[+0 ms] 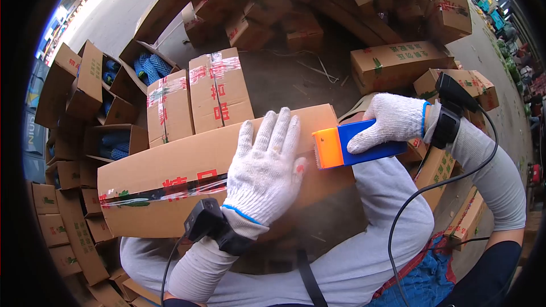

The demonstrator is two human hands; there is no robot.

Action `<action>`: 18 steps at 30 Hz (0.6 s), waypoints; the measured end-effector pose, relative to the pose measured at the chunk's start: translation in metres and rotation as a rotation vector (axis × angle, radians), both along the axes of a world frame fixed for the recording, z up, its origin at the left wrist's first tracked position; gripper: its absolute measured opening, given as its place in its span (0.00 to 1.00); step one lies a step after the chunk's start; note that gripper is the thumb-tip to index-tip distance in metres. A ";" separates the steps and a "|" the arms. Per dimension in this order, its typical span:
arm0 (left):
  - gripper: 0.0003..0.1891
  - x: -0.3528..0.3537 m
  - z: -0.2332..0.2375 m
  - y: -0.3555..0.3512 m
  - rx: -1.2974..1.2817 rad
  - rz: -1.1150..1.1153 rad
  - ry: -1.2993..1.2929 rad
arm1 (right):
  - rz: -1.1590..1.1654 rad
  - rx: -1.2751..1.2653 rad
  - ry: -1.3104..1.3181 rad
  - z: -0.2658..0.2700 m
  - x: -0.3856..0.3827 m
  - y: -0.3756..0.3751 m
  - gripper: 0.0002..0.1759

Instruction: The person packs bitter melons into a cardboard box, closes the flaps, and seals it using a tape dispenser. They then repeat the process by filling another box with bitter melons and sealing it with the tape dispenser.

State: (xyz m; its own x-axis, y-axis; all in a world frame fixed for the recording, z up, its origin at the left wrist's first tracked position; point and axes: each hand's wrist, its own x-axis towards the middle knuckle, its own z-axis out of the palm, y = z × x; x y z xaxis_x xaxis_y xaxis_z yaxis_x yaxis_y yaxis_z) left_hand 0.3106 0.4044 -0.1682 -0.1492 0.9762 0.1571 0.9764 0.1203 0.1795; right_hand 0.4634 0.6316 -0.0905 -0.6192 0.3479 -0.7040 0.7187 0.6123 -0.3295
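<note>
A long cardboard box [153, 173] with red lettering lies across my lap, a strip of clear tape running along its top from the left end. On that top face rests my left hand [266, 165], gloved in white, its fingers stretched out flat over the tape line. My right hand [392, 122], also gloved, is wrapped round a blue and orange tape dispenser [372, 150]. The dispenser's toothed orange end sits over the box's right part, close to its top face. Each wrist carries a black strapped device with a cable.
Two taped boxes [219, 88] stand just beyond the long box. At left, open cartons [122, 136] hold items in blue netting. More closed boxes [401, 62] lie at right and far back. A black cable [398, 222] loops down from my right wrist.
</note>
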 end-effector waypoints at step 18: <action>0.36 0.014 0.015 0.011 -0.183 -0.095 0.124 | 0.226 0.012 -0.305 -0.106 -0.036 0.034 0.37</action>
State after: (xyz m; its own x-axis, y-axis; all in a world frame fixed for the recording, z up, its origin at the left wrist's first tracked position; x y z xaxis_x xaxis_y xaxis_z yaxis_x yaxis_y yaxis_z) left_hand 0.3242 0.4150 -0.1528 -0.0460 0.9989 -0.0119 0.9981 0.0465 0.0412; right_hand 0.4274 0.6658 -0.1970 -0.4441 0.2357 -0.8644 0.6289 0.7691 -0.1134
